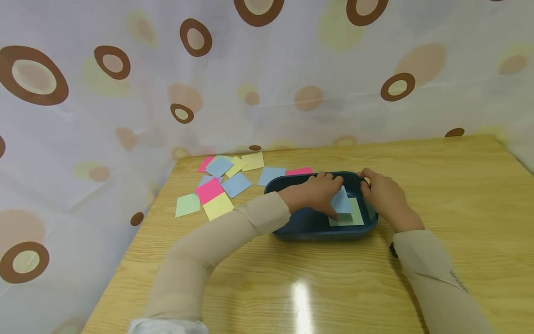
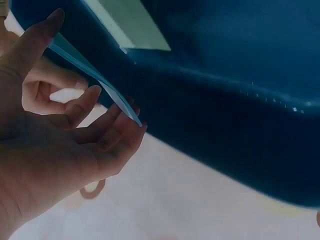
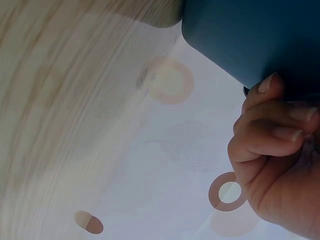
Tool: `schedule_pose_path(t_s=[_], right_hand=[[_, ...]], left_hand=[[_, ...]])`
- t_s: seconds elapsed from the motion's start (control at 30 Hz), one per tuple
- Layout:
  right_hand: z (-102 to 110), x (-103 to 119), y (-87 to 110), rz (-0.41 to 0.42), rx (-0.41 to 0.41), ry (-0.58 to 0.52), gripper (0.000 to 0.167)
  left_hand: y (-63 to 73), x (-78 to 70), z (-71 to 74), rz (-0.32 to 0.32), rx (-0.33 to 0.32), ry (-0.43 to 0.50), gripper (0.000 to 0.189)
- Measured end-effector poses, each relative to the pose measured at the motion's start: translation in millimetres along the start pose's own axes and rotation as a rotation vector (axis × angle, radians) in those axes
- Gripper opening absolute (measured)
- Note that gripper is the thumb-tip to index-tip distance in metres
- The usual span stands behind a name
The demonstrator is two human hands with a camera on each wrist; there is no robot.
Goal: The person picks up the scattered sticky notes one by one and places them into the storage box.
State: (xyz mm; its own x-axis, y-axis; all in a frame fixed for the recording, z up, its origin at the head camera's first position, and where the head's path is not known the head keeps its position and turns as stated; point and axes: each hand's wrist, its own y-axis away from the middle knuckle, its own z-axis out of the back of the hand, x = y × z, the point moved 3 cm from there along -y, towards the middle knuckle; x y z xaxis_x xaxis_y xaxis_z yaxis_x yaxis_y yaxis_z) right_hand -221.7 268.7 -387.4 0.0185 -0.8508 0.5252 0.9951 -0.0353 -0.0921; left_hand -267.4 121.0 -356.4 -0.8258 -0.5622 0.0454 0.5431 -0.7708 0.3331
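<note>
A dark blue plastic basin (image 1: 300, 222) stands on the wooden table. My left hand (image 1: 314, 192) is over its inside, holding a blue sticky note (image 1: 342, 202) between thumb and fingers. In the left wrist view that note (image 2: 95, 75) appears nearly edge-on and slightly bent. A pale green sticky note (image 1: 354, 215) lies on the basin's floor, partly hidden by the blue one. With curled fingers, my right hand (image 1: 385, 197) grips the basin's right end at the rim. In the right wrist view its fingers (image 3: 267, 142) curl beside the basin's outer wall (image 3: 225, 45).
Several pink, yellow, blue and green sticky notes (image 1: 219, 206) lie scattered on the table's left side. A blue note (image 1: 271, 175) and a pink note (image 1: 299, 171) lie behind the basin. A spotted curtain (image 1: 292, 69) hangs along the table's back and left edges.
</note>
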Motion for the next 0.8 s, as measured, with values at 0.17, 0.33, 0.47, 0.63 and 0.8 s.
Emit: schedule_pose_path(t_s=[0.17,0.33,0.47,0.63,0.8], right_hand=[[0,0,-0.3,0.002,-0.002,-0.003,0.033],[0,0,0.0,0.004,-0.004,-0.003,0.032],[-1,0,0.7,0.015,-0.013,-0.009,0.032],[-1,0,0.8,0.019,-0.022,0.003,0.031],[0,0,0.7,0.019,-0.02,0.002,0.032]], left_hand=[[-16.8,-7.0,-5.8,-0.031,0.075,-0.03,0.075],[-29.4,-11.7,-10.5,-0.051,0.117,-0.048,0.078],[-36.3,-15.0,-15.0,-0.048,0.147,-0.045,0.084],[-42.2,-19.3,-17.0,-0.034,0.153,-0.047,0.085],[-43.1,-21.9,-19.6,-0.034,0.162,-0.026,0.085]])
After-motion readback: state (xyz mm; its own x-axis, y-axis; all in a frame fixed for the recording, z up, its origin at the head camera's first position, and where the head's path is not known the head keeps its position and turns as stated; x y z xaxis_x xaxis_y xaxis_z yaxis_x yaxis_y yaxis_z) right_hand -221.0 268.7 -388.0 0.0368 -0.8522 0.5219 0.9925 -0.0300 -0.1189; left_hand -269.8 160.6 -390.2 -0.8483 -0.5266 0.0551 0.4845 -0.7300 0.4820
